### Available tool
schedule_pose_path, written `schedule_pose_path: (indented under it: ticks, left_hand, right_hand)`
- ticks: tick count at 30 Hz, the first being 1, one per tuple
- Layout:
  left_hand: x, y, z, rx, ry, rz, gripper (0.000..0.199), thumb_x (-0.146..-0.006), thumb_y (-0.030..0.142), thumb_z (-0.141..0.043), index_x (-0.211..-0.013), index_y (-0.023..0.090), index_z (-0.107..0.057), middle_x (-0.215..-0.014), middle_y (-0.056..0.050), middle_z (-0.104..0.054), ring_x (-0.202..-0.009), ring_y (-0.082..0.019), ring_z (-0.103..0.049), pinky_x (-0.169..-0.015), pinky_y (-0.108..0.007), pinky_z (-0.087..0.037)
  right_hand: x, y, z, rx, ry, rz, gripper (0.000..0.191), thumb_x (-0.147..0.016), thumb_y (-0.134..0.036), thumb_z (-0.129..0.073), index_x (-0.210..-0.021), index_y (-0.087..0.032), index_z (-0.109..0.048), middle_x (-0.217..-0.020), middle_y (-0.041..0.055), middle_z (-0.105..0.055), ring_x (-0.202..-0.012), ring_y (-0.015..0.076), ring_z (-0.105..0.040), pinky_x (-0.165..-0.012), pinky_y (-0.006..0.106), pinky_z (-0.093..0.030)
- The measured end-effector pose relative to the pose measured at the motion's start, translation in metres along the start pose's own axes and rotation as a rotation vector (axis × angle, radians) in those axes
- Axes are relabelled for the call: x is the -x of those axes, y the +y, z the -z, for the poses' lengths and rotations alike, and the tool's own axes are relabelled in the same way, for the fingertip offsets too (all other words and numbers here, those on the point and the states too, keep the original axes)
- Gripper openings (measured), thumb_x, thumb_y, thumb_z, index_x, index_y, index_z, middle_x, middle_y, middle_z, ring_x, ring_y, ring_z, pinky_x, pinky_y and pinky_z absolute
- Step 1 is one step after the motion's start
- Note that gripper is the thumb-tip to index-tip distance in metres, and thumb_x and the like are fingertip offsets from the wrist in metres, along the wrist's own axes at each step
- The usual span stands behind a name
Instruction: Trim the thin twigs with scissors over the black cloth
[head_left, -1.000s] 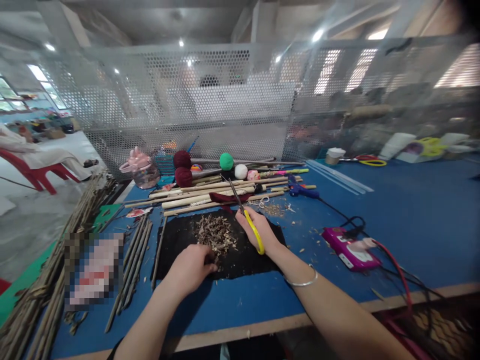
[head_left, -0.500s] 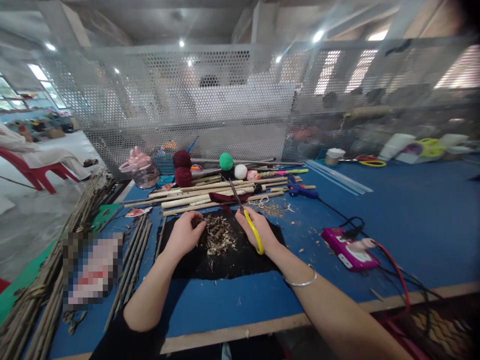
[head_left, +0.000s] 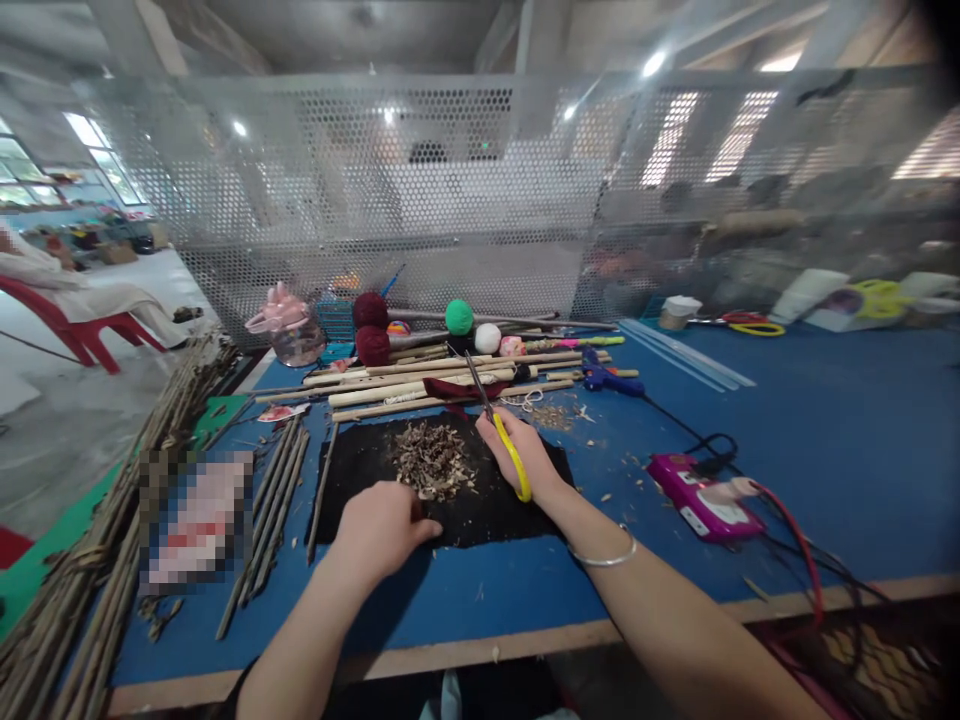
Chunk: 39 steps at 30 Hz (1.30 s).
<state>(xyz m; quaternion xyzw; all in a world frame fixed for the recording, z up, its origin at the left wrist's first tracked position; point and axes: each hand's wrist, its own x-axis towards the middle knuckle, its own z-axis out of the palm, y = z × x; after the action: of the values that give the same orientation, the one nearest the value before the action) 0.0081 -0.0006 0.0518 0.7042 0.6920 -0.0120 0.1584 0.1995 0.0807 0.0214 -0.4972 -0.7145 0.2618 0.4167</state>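
Note:
A black cloth (head_left: 517, 520) lies flat on the blue table, with a heap of small brown and pale plant scraps (head_left: 431, 455) on it. My left hand (head_left: 382, 530) is at the near left part of the cloth, just below the heap. Its fingers are curled under and its thumb points right; what they hold, if anything, is hidden. My right hand (head_left: 521, 455) is closed around yellow-handled scissors (head_left: 511, 458) at the right of the heap. The scissors' blades point away and up to the left, over the sticks (head_left: 420, 392) behind the cloth.
Bundles of thin branches (head_left: 112, 520) line the left side. Behind lie dark red yarn balls (head_left: 373, 345), a green ball (head_left: 459, 317) and a blue glue gun (head_left: 604, 375). A magenta power strip (head_left: 701, 500) with cables sits at right. A mesh screen (head_left: 450, 200) bounds the back.
My left hand has moved from the left of the heap toward me, to the cloth's near part. The scraps look more gathered. My right hand keeps the scissors and has barely moved.

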Motion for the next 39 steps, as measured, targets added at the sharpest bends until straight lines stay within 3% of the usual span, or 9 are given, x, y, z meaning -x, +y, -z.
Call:
schedule_pose_path:
  ticks: [5,9,14,20,22,26,29,33,39]
  left_hand:
    - [0.000,0.004,-0.017,-0.006,0.037,-0.033,0.020,-0.075,0.033,-0.050,-0.078,0.023,-0.067,-0.080,-0.006,-0.067,-0.076,-0.020,-0.062,-0.062,-0.026,-0.041]
    - [-0.011,-0.005,0.001,0.101,0.201,-0.093,0.020,-0.078,0.032,-0.048,-0.078,0.023,-0.066,-0.082,-0.004,-0.066,-0.080,-0.019,-0.060,-0.070,-0.027,-0.041]
    - [-0.052,-0.015,0.018,0.219,0.405,-0.073,0.023,-0.074,0.038,-0.056,-0.082,0.017,-0.062,-0.092,-0.008,-0.062,-0.086,-0.021,-0.058,-0.077,-0.030,-0.041]
    - [-0.070,-0.012,-0.005,0.367,0.364,-0.094,0.064,-0.063,0.052,-0.064,-0.113,0.014,-0.051,-0.106,-0.012,-0.060,-0.095,-0.025,-0.056,-0.080,-0.033,-0.043]
    - [-0.067,-0.010,-0.012,0.378,0.391,-0.159,0.062,-0.060,0.045,-0.069,-0.112,0.016,-0.054,-0.108,-0.010,-0.059,-0.098,-0.024,-0.055,-0.085,-0.032,-0.042]
    - [-0.064,-0.009,-0.019,0.358,0.410,-0.268,0.027,-0.069,0.026,-0.064,-0.096,0.019,-0.063,-0.099,-0.006,-0.063,-0.091,-0.019,-0.057,-0.084,-0.029,-0.042]
    - [-0.067,-0.010,-0.022,0.316,0.398,-0.321,0.017,-0.071,0.021,-0.061,-0.088,0.020,-0.066,-0.093,-0.005,-0.064,-0.088,-0.019,-0.058,-0.080,-0.029,-0.043]
    - [-0.066,-0.012,-0.020,0.300,0.370,-0.344,0.020,-0.072,0.021,-0.060,-0.091,0.020,-0.065,-0.092,-0.005,-0.064,-0.089,-0.019,-0.057,-0.081,-0.030,-0.043]
    - [-0.059,-0.018,-0.006,0.417,0.439,-0.356,0.047,-0.064,0.027,-0.064,-0.109,0.019,-0.054,-0.108,-0.006,-0.058,-0.099,-0.020,-0.054,-0.089,-0.033,-0.042]
  right_hand:
    - [0.000,-0.002,0.000,0.013,0.008,-0.002,0.034,-0.082,-0.049,-0.043,-0.077,-0.017,-0.052,-0.060,-0.0041,-0.048,-0.056,0.0095,-0.042,-0.056,0.019,-0.033]
    - [0.000,0.000,-0.001,0.013,-0.001,0.003,0.033,-0.082,-0.049,-0.043,-0.079,-0.017,-0.053,-0.062,-0.0035,-0.051,-0.058,0.0100,-0.045,-0.057,0.019,-0.034]
    - [0.000,0.001,0.000,0.021,0.004,0.028,0.033,-0.083,-0.048,-0.042,-0.081,-0.017,-0.054,-0.067,-0.0016,-0.056,-0.062,0.0111,-0.049,-0.060,0.020,-0.037]
    - [-0.001,-0.001,0.002,0.055,0.020,0.010,0.030,-0.082,-0.046,-0.044,-0.080,-0.018,-0.054,-0.066,-0.0011,-0.059,-0.060,0.0116,-0.052,-0.060,0.020,-0.038]
    - [-0.002,0.002,0.001,0.078,0.029,0.011,0.028,-0.082,-0.045,-0.045,-0.079,-0.019,-0.054,-0.065,-0.0012,-0.059,-0.059,0.0117,-0.052,-0.060,0.020,-0.038]
    - [-0.002,0.007,-0.002,0.088,0.020,0.010,0.028,-0.081,-0.046,-0.045,-0.079,-0.019,-0.053,-0.067,-0.0006,-0.060,-0.059,0.0123,-0.053,-0.061,0.021,-0.039]
    - [-0.003,0.008,-0.003,0.089,0.007,0.000,0.030,-0.081,-0.048,-0.045,-0.079,-0.019,-0.052,-0.067,0.0006,-0.061,-0.058,0.0130,-0.054,-0.060,0.022,-0.039]
    - [-0.002,0.004,-0.003,0.107,-0.006,-0.003,0.030,-0.080,-0.049,-0.045,-0.078,-0.020,-0.052,-0.067,0.0008,-0.061,-0.057,0.0134,-0.054,-0.060,0.023,-0.040]
    - [-0.002,-0.001,-0.002,0.129,-0.019,-0.011,0.030,-0.081,-0.048,-0.044,-0.077,-0.019,-0.053,-0.067,0.0011,-0.060,-0.059,0.0135,-0.054,-0.059,0.022,-0.039]
